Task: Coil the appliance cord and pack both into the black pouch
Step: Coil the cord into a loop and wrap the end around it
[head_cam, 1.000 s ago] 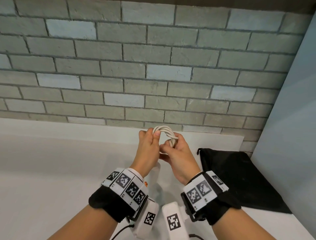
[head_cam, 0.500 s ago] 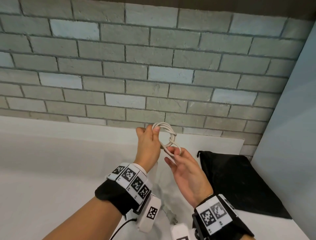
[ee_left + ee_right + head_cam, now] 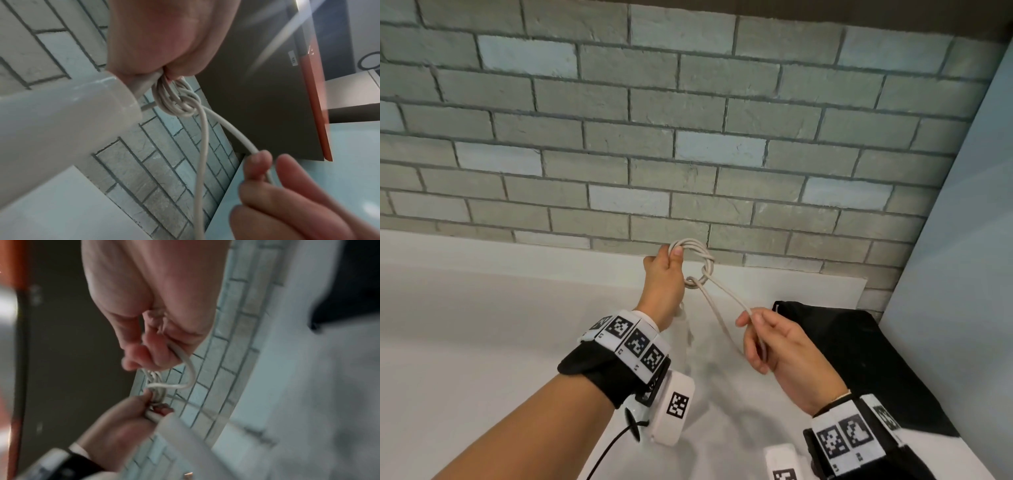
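Cord [image 3: 693, 255]: mostly coiled in left hand [image 3: 664, 274] fingers; tail pinched by right hand [image 3: 774, 339]. Black pouch [image 3: 859, 359]: unpacked, beside right fingers.

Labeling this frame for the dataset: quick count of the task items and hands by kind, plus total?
Cords: 1, the white cord, coiled part in the left hand, free loop pinched by the right hand.
Appliances: 1, the white appliance, hanging below the left hand.
Pouches: 1, the black pouch, flat on the table.
Hands: 2.
Total: 5.
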